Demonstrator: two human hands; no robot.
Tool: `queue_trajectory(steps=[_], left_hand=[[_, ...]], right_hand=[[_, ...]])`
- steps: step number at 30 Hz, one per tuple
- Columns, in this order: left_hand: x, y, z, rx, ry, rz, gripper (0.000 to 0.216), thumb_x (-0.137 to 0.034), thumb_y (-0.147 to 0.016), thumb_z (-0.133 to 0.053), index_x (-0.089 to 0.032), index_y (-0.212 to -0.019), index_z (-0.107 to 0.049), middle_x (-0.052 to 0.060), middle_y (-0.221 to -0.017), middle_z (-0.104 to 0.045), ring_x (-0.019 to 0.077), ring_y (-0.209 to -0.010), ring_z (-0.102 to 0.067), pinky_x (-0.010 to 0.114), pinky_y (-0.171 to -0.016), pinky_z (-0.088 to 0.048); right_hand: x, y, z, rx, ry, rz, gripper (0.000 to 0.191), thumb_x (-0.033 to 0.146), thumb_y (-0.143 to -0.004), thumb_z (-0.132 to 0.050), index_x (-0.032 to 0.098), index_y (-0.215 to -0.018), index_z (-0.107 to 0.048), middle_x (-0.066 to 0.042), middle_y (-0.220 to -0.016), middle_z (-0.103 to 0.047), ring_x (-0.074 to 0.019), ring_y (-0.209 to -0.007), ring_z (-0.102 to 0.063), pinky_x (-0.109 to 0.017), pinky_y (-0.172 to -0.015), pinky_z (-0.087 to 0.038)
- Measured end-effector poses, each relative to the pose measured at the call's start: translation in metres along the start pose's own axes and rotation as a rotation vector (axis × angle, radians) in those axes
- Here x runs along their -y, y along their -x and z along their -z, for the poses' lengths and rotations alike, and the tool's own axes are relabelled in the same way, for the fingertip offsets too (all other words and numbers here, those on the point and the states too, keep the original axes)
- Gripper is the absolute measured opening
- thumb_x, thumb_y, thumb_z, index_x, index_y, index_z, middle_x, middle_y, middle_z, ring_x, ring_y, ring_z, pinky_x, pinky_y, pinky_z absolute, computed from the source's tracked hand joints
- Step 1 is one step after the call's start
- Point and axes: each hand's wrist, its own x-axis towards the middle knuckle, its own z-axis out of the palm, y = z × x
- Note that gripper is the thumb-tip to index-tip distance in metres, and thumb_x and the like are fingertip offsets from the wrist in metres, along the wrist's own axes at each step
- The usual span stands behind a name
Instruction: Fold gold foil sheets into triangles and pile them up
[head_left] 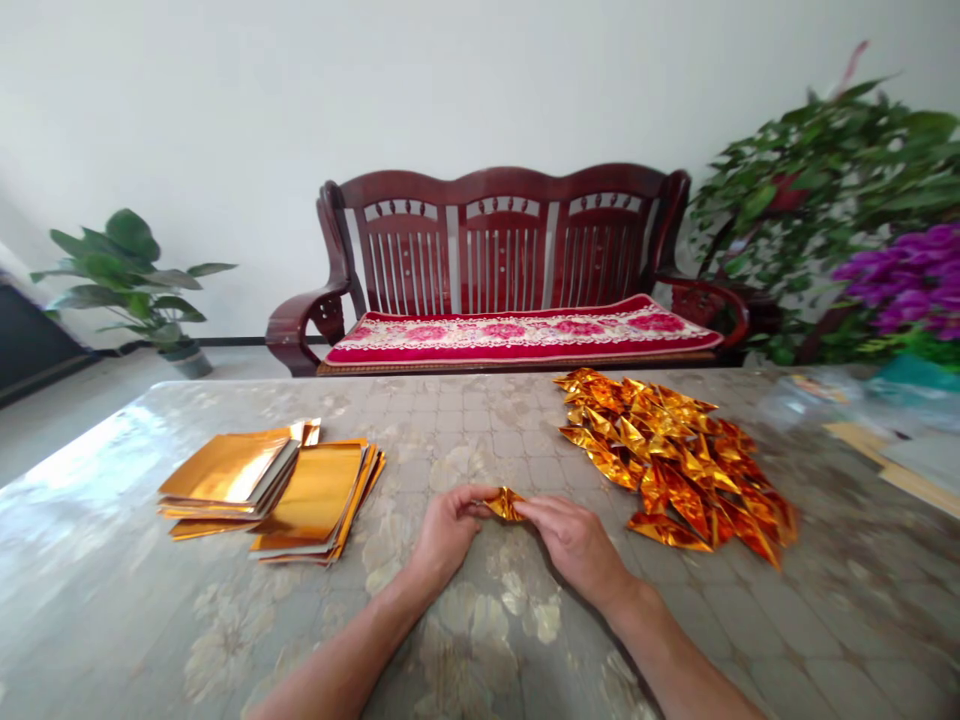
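1. Left hand (pixel 444 535) and right hand (pixel 577 550) pinch one folded piece (pixel 505 505), shiny gold and creased, midway between the side edges of the table (pixel 465 650).
2. Two overlapping stacks of gold sheets (pixel 315 495) lie nearer the left edge.
3. A gold heap (pixel 660 430), too overlapped to count, reaches the far edge, right of middle; farther right sits clear plastic (pixel 810 392).
4. Beyond: one bench (pixel 502 188), one red cushion (pixel 525 333).

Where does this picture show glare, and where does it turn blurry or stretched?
Head view: whitish glare on the left end of the table; a pale reflection on the gold sheets; bright glints on the pile of folded gold pieces; purple flowers soft and seemingly stretched near the right edge.
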Motion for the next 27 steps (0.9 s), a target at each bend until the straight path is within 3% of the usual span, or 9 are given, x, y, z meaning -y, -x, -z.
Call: queue_trajectory(steps=[5, 15, 22, 27], left_hand=[[0.009, -0.001, 0.005, -0.043, -0.267, -0.208, 0.030, -0.009, -0.078, -0.057, -0.023, -0.092, -0.079, 0.001, -0.097, -0.079, 0.0200, -0.094, -0.072, 0.034, -0.093, -0.054], [0.001, 0.006, 0.009, 0.002, -0.509, -0.523, 0.018, -0.014, -0.087, -0.063, -0.024, -0.090, -0.077, 0.000, -0.088, -0.078, 0.0154, -0.082, -0.073, 0.023, -0.078, -0.054], [0.000, 0.009, 0.010, -0.053, -0.537, -0.568, 0.016, -0.012, -0.086, -0.062, -0.021, -0.082, -0.074, 0.001, -0.080, -0.076, 0.0141, -0.075, -0.071, 0.021, -0.071, -0.052], [0.003, 0.009, 0.006, -0.123, -0.469, -0.518, 0.015, -0.013, -0.085, -0.062, -0.021, -0.081, -0.073, -0.001, -0.079, -0.076, 0.0137, -0.074, -0.070, 0.022, -0.070, -0.052]], right_hand=[[-0.002, -0.001, 0.003, -0.027, -0.004, 0.020, 0.030, 0.012, -0.094, -0.053, 0.025, -0.108, -0.075, -0.003, -0.099, -0.078, -0.0187, -0.088, -0.073, -0.031, -0.079, -0.059], [-0.002, -0.001, 0.001, -0.111, -0.030, 0.046, 0.018, 0.016, -0.094, -0.059, 0.021, -0.099, -0.075, -0.004, -0.091, -0.077, -0.0180, -0.081, -0.072, -0.029, -0.074, -0.059], [0.000, -0.002, 0.002, -0.148, -0.048, 0.056, 0.018, 0.014, -0.094, -0.057, 0.021, -0.097, -0.073, -0.003, -0.088, -0.076, -0.0162, -0.079, -0.072, -0.027, -0.071, -0.057], [0.002, -0.003, 0.001, -0.192, -0.027, 0.058, 0.021, 0.011, -0.094, -0.055, 0.021, -0.098, -0.072, -0.003, -0.088, -0.076, -0.0157, -0.079, -0.072, -0.026, -0.072, -0.057]])
